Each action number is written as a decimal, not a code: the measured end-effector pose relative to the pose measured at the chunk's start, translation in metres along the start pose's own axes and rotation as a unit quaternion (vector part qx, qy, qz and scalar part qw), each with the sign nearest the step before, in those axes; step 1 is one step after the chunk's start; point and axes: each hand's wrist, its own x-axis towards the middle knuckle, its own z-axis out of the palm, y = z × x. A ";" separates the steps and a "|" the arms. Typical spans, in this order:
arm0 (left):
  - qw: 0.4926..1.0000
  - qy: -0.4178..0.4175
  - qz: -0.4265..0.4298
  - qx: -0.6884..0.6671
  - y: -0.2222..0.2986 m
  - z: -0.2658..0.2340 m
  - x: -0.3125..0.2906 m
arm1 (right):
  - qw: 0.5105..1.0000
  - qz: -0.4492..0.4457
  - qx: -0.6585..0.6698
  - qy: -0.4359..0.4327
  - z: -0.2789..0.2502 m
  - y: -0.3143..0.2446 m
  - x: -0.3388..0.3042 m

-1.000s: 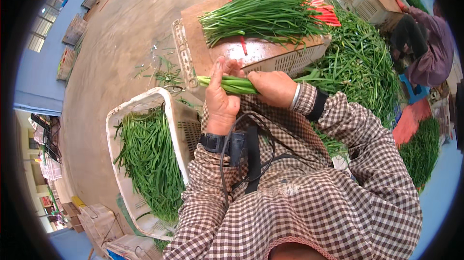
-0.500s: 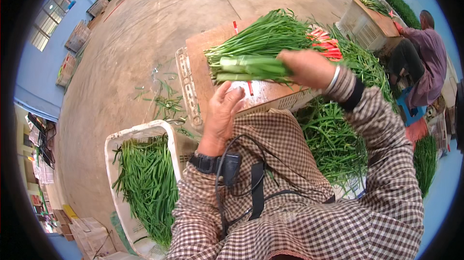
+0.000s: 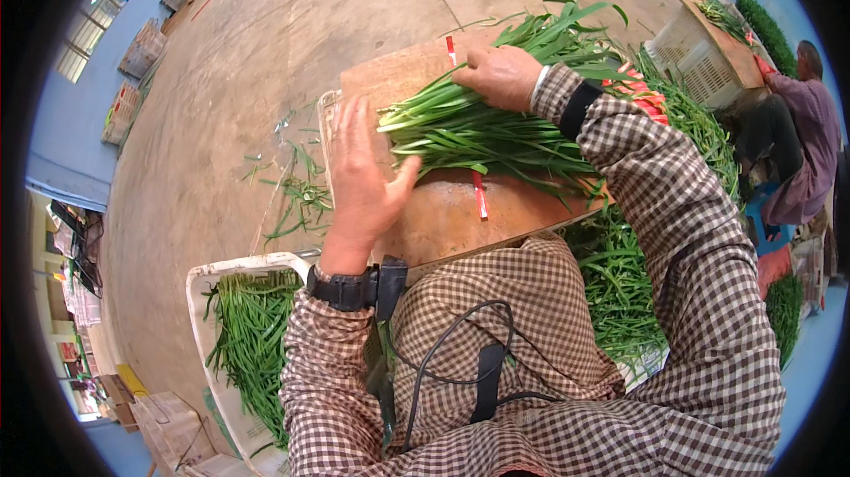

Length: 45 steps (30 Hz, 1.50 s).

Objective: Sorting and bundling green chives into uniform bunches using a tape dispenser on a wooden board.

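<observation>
A thick bunch of garlic chives (image 3: 496,136) lies across a wooden board (image 3: 425,229), white stem ends to the left and green leaves to the right. My right hand (image 3: 503,77) is closed on chives at the bunch's far side; its fingertips are partly hidden. My left hand (image 3: 361,185) is open beside the stem ends, fingers stretched up and thumb apart, palm toward them. A red strip (image 3: 481,196) runs under the bunch, showing at its near and far sides. More red strips (image 3: 646,96) lie beyond the leaf ends.
A white crate (image 3: 252,266) of chives stands at lower left. Loose chives (image 3: 620,291) are heaped right of my lap. Scraps (image 3: 305,193) litter the floor left of the board. At far right a person (image 3: 801,131) sits by another board (image 3: 722,38). A cable (image 3: 434,362) loops over my lap.
My right hand has moved left and away from me, from the bunch's near side to its far side. My left hand has risen beside the stem ends. The chives are more spread out.
</observation>
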 end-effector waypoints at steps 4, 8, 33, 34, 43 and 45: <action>0.989 -0.112 0.059 0.083 0.020 0.025 0.013 | 0.999 0.007 -0.028 0.024 0.017 0.000 -0.003; 0.960 -0.176 0.119 0.184 0.020 0.061 0.032 | 0.999 -0.003 -0.040 0.017 0.012 -0.006 -0.003; 0.929 -0.128 0.123 0.324 0.012 0.120 0.015 | 0.962 -0.010 0.163 -0.217 0.057 0.043 0.068; 0.930 -0.125 0.117 0.326 0.010 0.118 0.013 | 0.965 -0.017 0.160 -0.208 0.054 0.036 0.071; 0.973 -0.110 0.084 0.182 0.008 0.110 0.017 | 0.969 -0.202 0.032 -0.137 0.072 0.035 0.055; 0.964 -0.166 0.021 0.205 0.025 0.100 0.031 | 0.968 -0.197 -0.004 -0.152 0.069 0.030 0.048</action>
